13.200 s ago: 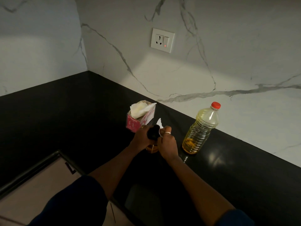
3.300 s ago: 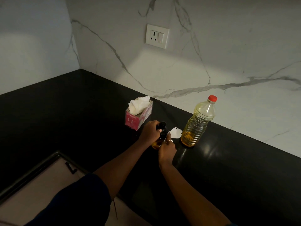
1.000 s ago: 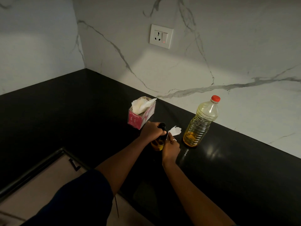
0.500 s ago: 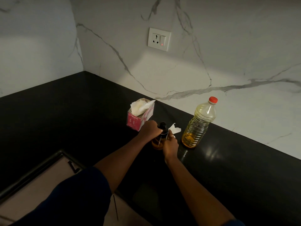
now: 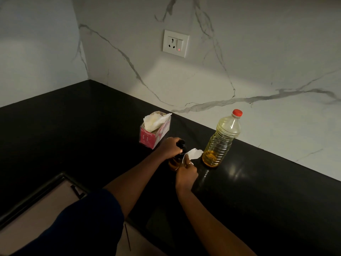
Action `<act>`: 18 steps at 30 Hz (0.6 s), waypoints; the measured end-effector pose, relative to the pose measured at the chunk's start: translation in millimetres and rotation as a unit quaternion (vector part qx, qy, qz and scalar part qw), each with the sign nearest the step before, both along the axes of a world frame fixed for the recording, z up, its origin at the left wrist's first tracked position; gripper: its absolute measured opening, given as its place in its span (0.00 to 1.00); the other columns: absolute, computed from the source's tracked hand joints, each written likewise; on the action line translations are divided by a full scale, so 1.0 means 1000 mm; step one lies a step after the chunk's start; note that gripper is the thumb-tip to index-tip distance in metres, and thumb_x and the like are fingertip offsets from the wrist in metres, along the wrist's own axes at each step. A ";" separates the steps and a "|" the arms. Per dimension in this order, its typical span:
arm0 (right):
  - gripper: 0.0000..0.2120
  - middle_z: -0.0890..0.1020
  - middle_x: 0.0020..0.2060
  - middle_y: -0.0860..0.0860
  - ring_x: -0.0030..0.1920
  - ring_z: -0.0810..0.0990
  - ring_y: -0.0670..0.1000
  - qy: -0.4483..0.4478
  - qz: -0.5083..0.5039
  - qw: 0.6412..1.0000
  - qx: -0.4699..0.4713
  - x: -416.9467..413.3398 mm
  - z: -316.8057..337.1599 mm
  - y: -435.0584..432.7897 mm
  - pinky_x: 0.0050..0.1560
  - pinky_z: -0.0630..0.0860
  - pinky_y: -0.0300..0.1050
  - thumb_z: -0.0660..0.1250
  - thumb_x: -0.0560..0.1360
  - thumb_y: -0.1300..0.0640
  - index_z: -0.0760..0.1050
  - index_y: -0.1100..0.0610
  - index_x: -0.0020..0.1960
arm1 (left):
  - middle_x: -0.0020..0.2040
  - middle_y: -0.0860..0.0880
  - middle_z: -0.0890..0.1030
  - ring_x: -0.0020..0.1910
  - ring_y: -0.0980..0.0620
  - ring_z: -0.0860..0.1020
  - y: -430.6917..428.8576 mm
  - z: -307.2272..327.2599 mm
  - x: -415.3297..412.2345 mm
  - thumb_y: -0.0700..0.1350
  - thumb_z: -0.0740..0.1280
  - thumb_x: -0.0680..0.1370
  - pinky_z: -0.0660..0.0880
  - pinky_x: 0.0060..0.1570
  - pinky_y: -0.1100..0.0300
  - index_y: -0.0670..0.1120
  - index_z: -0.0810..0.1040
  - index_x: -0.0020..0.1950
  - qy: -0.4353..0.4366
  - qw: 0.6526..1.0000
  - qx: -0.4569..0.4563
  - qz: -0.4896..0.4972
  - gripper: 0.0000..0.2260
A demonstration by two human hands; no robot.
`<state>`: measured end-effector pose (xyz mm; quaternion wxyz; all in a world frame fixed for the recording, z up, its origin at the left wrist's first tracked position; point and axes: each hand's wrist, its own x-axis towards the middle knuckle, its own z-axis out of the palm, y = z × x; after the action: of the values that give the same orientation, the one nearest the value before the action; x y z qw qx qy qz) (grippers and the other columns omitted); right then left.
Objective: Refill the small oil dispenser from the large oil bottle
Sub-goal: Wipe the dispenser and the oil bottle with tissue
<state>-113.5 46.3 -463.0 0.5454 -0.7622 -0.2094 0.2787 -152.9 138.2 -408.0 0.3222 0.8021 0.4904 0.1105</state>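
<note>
The small oil dispenser [image 5: 175, 160] stands on the black counter [image 5: 258, 191]; it has a dark top and amber oil in its lower part. My left hand [image 5: 168, 147] grips its black top from the left. My right hand [image 5: 186, 173] pinches a white tissue [image 5: 192, 154] against the dispenser's right side. The large oil bottle [image 5: 222, 139] stands upright just to the right, red cap on, with a little yellow oil at its bottom. Most of the dispenser's body is hidden by my hands.
A pink tissue box [image 5: 154, 132] with white tissue sticking out sits behind my left hand. The marble wall carries a white socket [image 5: 175, 43]. The counter's corner edge and a cabinet drawer [image 5: 42, 206] lie at lower left.
My right hand has shifted the tissue slightly along the dispenser's side. My left hand still grips the top. The large bottle has not moved.
</note>
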 end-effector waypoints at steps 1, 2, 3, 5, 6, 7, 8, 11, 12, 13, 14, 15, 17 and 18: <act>0.23 0.81 0.49 0.55 0.31 0.74 0.42 -0.005 -0.001 1.000 -0.001 0.001 0.000 0.000 0.26 0.68 0.31 0.55 0.76 0.69 0.66 0.56 0.70 | 0.66 0.43 0.71 0.65 0.46 0.71 0.000 0.000 0.000 0.45 0.66 0.76 0.70 0.61 0.55 0.49 0.68 0.69 0.007 1.000 0.006 0.001 0.22; 0.23 0.81 0.49 0.55 0.32 0.74 0.42 -0.005 -0.004 1.000 -0.006 0.003 0.000 0.002 0.25 0.67 0.30 0.55 0.76 0.69 0.67 0.56 0.69 | 0.67 0.43 0.70 0.65 0.45 0.70 -0.001 -0.001 0.000 0.46 0.66 0.76 0.69 0.62 0.55 0.49 0.68 0.69 0.012 1.000 0.012 0.004 0.22; 0.21 0.81 0.49 0.55 0.32 0.75 0.42 0.001 -0.007 1.000 -0.011 0.005 0.002 0.003 0.25 0.67 0.30 0.56 0.76 0.68 0.68 0.58 0.68 | 0.67 0.42 0.69 0.65 0.45 0.70 -0.002 -0.003 -0.001 0.48 0.66 0.75 0.69 0.62 0.54 0.49 0.68 0.69 0.014 1.000 0.015 0.007 0.22; 0.20 0.79 0.49 0.53 0.35 0.76 0.42 0.014 -0.003 1.000 -0.023 0.010 0.004 0.006 0.28 0.67 0.30 0.56 0.76 0.68 0.70 0.59 0.67 | 0.65 0.42 0.69 0.64 0.45 0.70 -0.004 -0.004 -0.001 0.51 0.67 0.74 0.70 0.62 0.54 0.48 0.69 0.68 0.010 1.000 0.013 0.022 0.23; 0.22 0.79 0.50 0.53 0.36 0.76 0.42 0.016 0.008 1.000 -0.023 0.012 0.005 0.007 0.29 0.68 0.30 0.56 0.76 0.68 0.68 0.59 0.68 | 0.64 0.42 0.69 0.63 0.45 0.71 -0.005 -0.004 0.000 0.52 0.68 0.74 0.70 0.61 0.54 0.47 0.69 0.67 0.008 0.999 0.013 0.033 0.23; 0.23 0.79 0.53 0.53 0.39 0.77 0.42 0.018 0.022 0.999 -0.023 0.014 0.005 0.008 0.33 0.71 0.31 0.56 0.75 0.68 0.67 0.57 0.70 | 0.63 0.42 0.70 0.62 0.46 0.71 -0.005 -0.004 0.000 0.52 0.69 0.73 0.70 0.59 0.54 0.47 0.70 0.65 0.008 0.999 0.012 0.044 0.23; 0.25 0.78 0.56 0.54 0.43 0.78 0.44 0.023 0.031 0.999 -0.021 0.015 0.004 0.008 0.38 0.74 0.33 0.56 0.75 0.68 0.66 0.56 0.71 | 0.62 0.43 0.71 0.61 0.46 0.72 -0.005 -0.004 0.000 0.53 0.70 0.72 0.70 0.58 0.55 0.46 0.71 0.64 0.009 0.998 0.011 0.055 0.24; 0.22 0.78 0.59 0.56 0.53 0.78 0.50 0.048 0.036 0.998 -0.019 0.020 -0.001 0.010 0.49 0.75 0.41 0.55 0.77 0.66 0.69 0.55 0.69 | 0.59 0.44 0.75 0.59 0.47 0.73 -0.006 -0.004 0.000 0.54 0.72 0.69 0.70 0.55 0.56 0.44 0.72 0.61 -0.002 0.997 0.001 0.076 0.25; 0.21 0.79 0.58 0.55 0.52 0.79 0.50 0.054 0.036 0.998 -0.025 0.020 -0.004 0.009 0.48 0.75 0.41 0.54 0.77 0.66 0.70 0.54 0.68 | 0.59 0.44 0.75 0.58 0.47 0.74 -0.007 -0.004 0.001 0.54 0.73 0.68 0.70 0.55 0.57 0.44 0.72 0.61 -0.009 0.996 -0.005 0.083 0.26; 0.21 0.79 0.58 0.55 0.49 0.79 0.48 0.062 0.030 0.997 -0.032 0.019 -0.007 0.008 0.45 0.76 0.39 0.54 0.77 0.66 0.70 0.54 0.68 | 0.58 0.45 0.76 0.58 0.48 0.74 -0.009 -0.005 0.002 0.53 0.73 0.68 0.69 0.54 0.57 0.44 0.73 0.60 -0.016 0.996 -0.011 0.091 0.25; 0.21 0.79 0.57 0.55 0.43 0.79 0.46 0.071 0.019 0.997 -0.038 0.017 -0.010 0.007 0.40 0.75 0.38 0.54 0.77 0.66 0.70 0.55 0.68 | 0.58 0.45 0.76 0.58 0.48 0.74 -0.009 -0.005 0.004 0.53 0.73 0.69 0.69 0.53 0.58 0.43 0.73 0.60 -0.019 0.995 -0.014 0.099 0.24; 0.22 0.79 0.56 0.56 0.37 0.77 0.45 0.084 0.002 0.996 -0.039 0.013 -0.013 0.005 0.34 0.74 0.36 0.54 0.76 0.67 0.69 0.56 0.68 | 0.57 0.45 0.77 0.57 0.48 0.75 -0.010 -0.004 0.005 0.52 0.73 0.70 0.69 0.52 0.59 0.43 0.73 0.60 -0.019 0.994 -0.014 0.104 0.23; 0.24 0.80 0.54 0.55 0.30 0.73 0.44 0.100 -0.036 0.994 -0.030 0.005 -0.016 0.003 0.27 0.68 0.35 0.53 0.75 0.69 0.67 0.57 0.69 | 0.57 0.46 0.78 0.57 0.49 0.75 -0.010 -0.003 0.005 0.51 0.72 0.71 0.69 0.50 0.60 0.43 0.72 0.59 -0.018 0.995 -0.015 0.102 0.21; 0.24 0.80 0.54 0.55 0.30 0.73 0.44 0.099 -0.047 0.994 -0.022 0.002 -0.016 0.003 0.26 0.68 0.36 0.53 0.75 0.69 0.67 0.57 0.70 | 0.57 0.45 0.78 0.57 0.49 0.75 -0.009 -0.002 0.005 0.50 0.72 0.71 0.69 0.50 0.60 0.43 0.72 0.60 -0.020 0.995 -0.020 0.096 0.22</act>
<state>-111.3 49.0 -478.6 0.5588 -0.7517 -0.1123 0.3317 -147.7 128.9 -410.4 0.3360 0.7422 0.5609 0.1472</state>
